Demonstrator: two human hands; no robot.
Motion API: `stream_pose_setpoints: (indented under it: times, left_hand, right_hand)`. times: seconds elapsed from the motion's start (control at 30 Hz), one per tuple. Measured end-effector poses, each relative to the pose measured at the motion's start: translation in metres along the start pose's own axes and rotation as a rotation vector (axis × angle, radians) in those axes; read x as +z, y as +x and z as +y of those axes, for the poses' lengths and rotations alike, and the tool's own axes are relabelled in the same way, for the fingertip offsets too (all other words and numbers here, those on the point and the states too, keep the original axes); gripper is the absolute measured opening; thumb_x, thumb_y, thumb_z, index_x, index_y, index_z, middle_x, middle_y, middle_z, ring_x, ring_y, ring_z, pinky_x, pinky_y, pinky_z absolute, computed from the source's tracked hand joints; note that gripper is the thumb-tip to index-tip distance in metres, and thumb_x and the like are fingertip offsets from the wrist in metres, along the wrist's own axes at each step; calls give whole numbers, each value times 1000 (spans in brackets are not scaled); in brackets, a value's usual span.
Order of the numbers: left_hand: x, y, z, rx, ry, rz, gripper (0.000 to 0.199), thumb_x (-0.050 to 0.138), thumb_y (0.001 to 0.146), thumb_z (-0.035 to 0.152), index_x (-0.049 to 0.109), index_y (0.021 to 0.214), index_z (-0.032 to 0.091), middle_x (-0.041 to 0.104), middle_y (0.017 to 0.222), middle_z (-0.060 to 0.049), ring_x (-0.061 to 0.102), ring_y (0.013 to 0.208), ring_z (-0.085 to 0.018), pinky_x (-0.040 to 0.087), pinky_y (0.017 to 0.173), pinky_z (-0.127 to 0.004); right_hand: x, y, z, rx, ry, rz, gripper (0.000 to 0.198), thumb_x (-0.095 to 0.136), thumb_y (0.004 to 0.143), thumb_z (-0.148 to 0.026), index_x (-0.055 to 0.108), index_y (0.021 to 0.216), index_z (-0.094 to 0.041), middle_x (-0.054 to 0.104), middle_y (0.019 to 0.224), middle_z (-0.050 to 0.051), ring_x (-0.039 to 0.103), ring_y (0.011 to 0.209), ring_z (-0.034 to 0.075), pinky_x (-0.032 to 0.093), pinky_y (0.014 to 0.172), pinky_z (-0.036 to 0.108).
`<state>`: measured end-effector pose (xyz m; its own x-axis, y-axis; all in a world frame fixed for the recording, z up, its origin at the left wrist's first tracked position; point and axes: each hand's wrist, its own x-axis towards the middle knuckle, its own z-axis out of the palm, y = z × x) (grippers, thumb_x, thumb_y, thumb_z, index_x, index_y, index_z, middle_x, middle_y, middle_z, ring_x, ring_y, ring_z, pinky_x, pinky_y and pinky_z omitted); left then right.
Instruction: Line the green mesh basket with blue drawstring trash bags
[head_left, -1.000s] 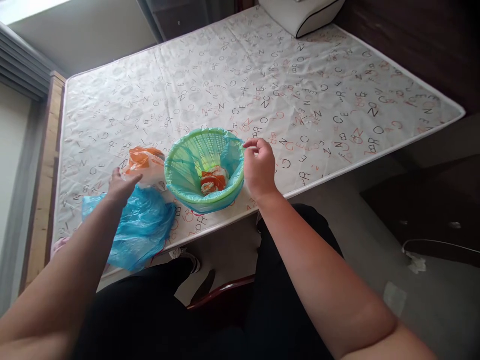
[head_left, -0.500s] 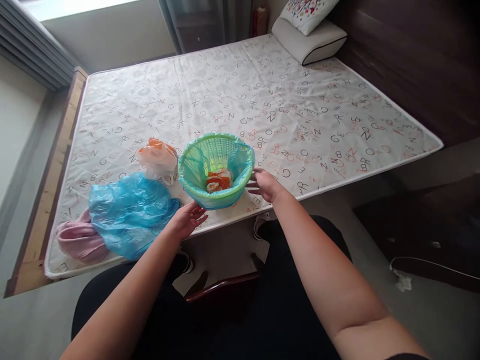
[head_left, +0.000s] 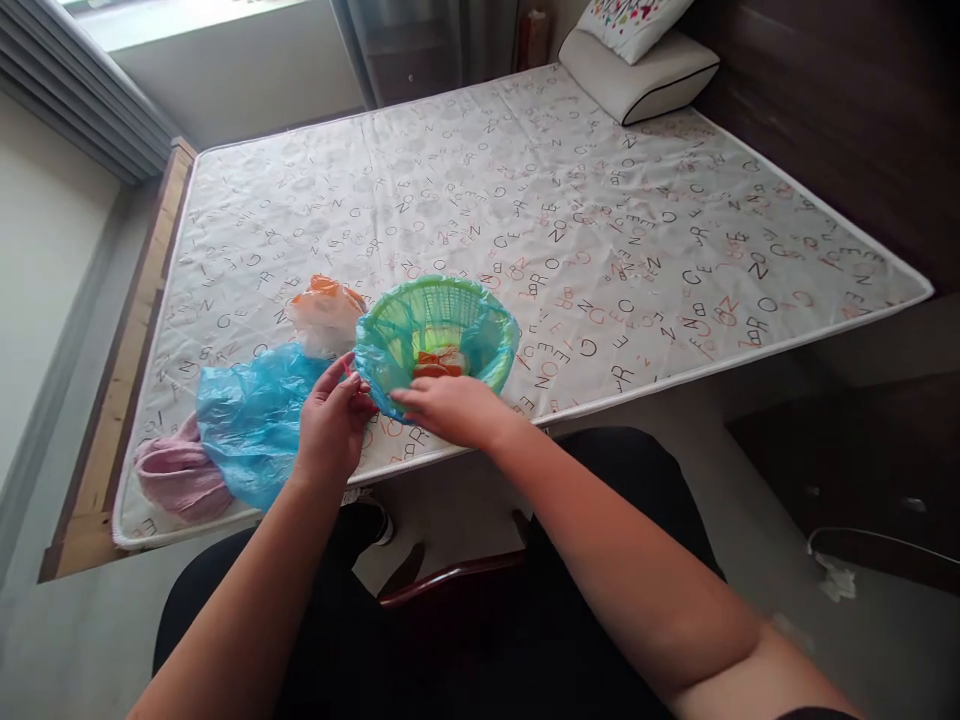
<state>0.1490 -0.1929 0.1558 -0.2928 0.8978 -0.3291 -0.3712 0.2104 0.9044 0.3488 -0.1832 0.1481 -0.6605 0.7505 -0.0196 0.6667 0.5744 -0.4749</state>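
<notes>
Both hands work at the near side of a green mesh wastebasket: the left hand (head_left: pixel 337 415) has thumb and forefinger pinched on a thin red strip (head_left: pixel 347 367) beside the basket's left edge, while the right hand (head_left: pixel 454 410) reaches across the front with fingers pointing toward the left hand; whether they grip the liner there or only touch it, I cannot tell. Between and just beyond the hands, the wastebasket (head_left: pixel 450 303) rests on the mattress near its front edge, with a thin blue plastic liner (head_left: pixel 499 345) spread inside and folded over the rim. Beyond the right hand's knuckles, a crumpled orange-and-white plastic wrapper (head_left: pixel 440 362) lies at the bottom. The step in hand looks like handling the liner's edge and the strip at the near-left rim; going on with it would call for a light fingertip pinch, one hand steadying the rim so that the thin film neither slips off nor tears. Just past the left hand sits a crumpled orange-and-clear plastic bag (head_left: pixel 326 310); to its left spreads a loose blue plastic bag (head_left: pixel 247 420), with a pink cloth (head_left: pixel 184 475) touching it farther left. Around all this stretches the letter-printed mattress (head_left: pixel 585 230), and well beyond the right hand a pale pillow (head_left: pixel 637 80) lies at the far corner.
</notes>
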Motion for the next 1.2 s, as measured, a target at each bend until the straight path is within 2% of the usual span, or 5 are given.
stream_pose_setpoints:
  times: [0.27,0.43,0.73,1.03,1.2]
  left_hand:
    - [-5,20,9,257,186,-77,74,85,74,23,65,145,19,71,85,3,46,44,-3,47,46,-18]
    - [-2,38,1,165,520,-326,81,90,76,24,63,152,16,77,96,-6,67,59,-12,57,56,-23]
    - [12,8,52,-193,-642,-307,34,48,110,30,61,141,22,75,109,-8,68,70,-8,59,67,-15]
    - [26,25,17,-204,-469,-163,30,65,93,22,67,122,19,73,90,-1,67,68,-11,55,65,-23]
    - [8,36,4,-276,-388,-121,39,76,80,23,69,118,21,73,91,-1,66,69,-12,54,62,-24]
  right_hand:
    - [37,48,-48,-65,113,-261,44,36,110,-34,73,130,-20,83,111,14,80,102,35,62,86,51]
    - [50,62,-47,-47,188,-223,55,35,111,-45,66,143,-12,68,147,24,72,129,41,59,103,61]
    - [47,65,-27,30,180,-142,47,43,109,-43,62,146,-19,76,134,17,78,111,34,65,91,46]
    - [-9,52,5,74,452,-291,19,65,93,-27,78,99,-15,81,103,12,75,94,24,61,86,34]
    - [-42,38,87,537,1345,689,24,47,102,-37,66,109,-24,59,72,-2,58,67,13,55,68,24]
